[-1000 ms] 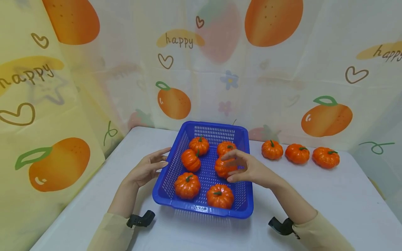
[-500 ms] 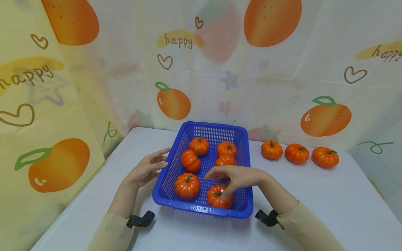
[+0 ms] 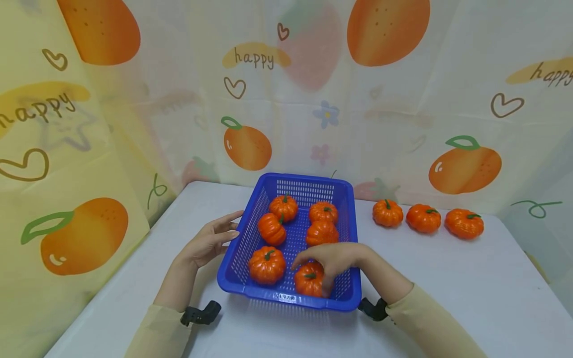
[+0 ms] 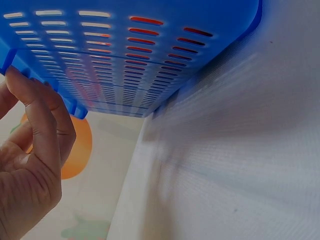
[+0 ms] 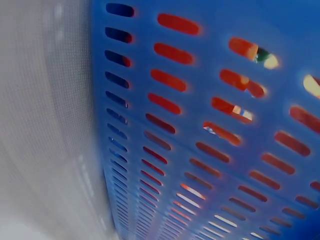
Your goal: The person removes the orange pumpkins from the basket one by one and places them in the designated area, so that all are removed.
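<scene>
A blue plastic basket (image 3: 233, 266) with slotted walls holds several small orange pumpkins with green stems. My right hand (image 3: 333, 259) reaches down into it, its fingers and thumb curled round the pumpkin (image 3: 309, 281) at the front right. That pumpkin still sits low inside the basket, partly covered by the hand. At the left side, my left hand (image 3: 210, 241) touches the basket's rim with its fingertips, the fingers loosely bent. In the right wrist view, the basket wall (image 5: 190, 115) fills most of the picture and hides the right hand; orange shows through the slots.
To the right of the basket, three more pumpkins (image 3: 387, 214) stand in a row on the white table (image 3: 425, 278). A fruit-print cloth (image 3: 304, 124) hangs behind and along the left. Each wrist wears a small black camera (image 3: 201, 313).
My right hand has moved from above the middle right pumpkin toward the front and lowered onto the front right one, closing round it. The left hand has stayed at the rim.
</scene>
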Motion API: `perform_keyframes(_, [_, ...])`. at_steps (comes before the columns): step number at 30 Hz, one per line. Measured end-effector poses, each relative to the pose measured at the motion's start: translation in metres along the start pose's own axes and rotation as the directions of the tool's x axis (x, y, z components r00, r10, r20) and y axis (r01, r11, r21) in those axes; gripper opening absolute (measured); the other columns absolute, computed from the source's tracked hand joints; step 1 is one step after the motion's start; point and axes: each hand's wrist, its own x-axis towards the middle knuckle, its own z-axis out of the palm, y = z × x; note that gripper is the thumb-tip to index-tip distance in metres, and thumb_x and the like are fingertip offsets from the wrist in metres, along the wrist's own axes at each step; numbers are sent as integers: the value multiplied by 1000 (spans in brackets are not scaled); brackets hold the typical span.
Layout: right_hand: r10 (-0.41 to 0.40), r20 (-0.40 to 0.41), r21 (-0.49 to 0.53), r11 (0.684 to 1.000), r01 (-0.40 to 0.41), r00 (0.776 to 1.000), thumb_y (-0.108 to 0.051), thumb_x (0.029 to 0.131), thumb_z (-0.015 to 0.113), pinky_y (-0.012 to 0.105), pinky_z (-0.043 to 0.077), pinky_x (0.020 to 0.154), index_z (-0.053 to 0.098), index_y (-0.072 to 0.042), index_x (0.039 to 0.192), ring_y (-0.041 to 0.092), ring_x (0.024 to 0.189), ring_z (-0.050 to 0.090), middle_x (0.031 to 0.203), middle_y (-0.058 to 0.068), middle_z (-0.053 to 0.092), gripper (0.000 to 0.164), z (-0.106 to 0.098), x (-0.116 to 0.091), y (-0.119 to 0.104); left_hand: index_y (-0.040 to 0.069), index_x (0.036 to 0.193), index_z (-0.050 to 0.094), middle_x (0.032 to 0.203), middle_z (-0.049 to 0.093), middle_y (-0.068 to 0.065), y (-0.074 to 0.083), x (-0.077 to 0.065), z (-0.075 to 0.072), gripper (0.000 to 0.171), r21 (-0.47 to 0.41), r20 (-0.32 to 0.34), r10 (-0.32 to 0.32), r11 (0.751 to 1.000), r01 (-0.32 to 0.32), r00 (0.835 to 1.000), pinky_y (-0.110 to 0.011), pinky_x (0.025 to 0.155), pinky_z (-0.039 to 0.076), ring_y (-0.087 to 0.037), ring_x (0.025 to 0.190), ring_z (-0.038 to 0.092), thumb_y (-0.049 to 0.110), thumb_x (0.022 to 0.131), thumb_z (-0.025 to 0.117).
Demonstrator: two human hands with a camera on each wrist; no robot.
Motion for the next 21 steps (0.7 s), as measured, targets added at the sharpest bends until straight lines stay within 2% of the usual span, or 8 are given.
perform_keyframes(6, [3,-7,-95,995,-4,1000,-3,68,85,48,44,112,62,-32,126,11,122,50,131,-12,59,69,1,0,-4,17,155,33,115,61,3,0,1,-1,62,-6,9,10,1000,-10,1000,-37,89,56,-13,102,66,17,97,58])
perform_keyframes(15, [8,-21,-116,993,-10,1000,-3,68,84,46,47,108,60,-33,125,11,115,53,127,-10,61,68,4,-1,-4,17,155,33,115,62,3,-1,0,-1,63,-2,12,9,1000,-9,1000,-36,89,55,-12,101,66,18,97,58])
perform_keyframes(21, [-44,-77,-131,991,33,996,-9,67,84,42,49,105,56,-21,127,11,109,56,122,-5,63,68,5,-2,-5,17,155,33,116,61,2,-3,1,-3,62,2,16,10,1000,-10,1000,-36,89,56,-13,102,66,18,97,58])
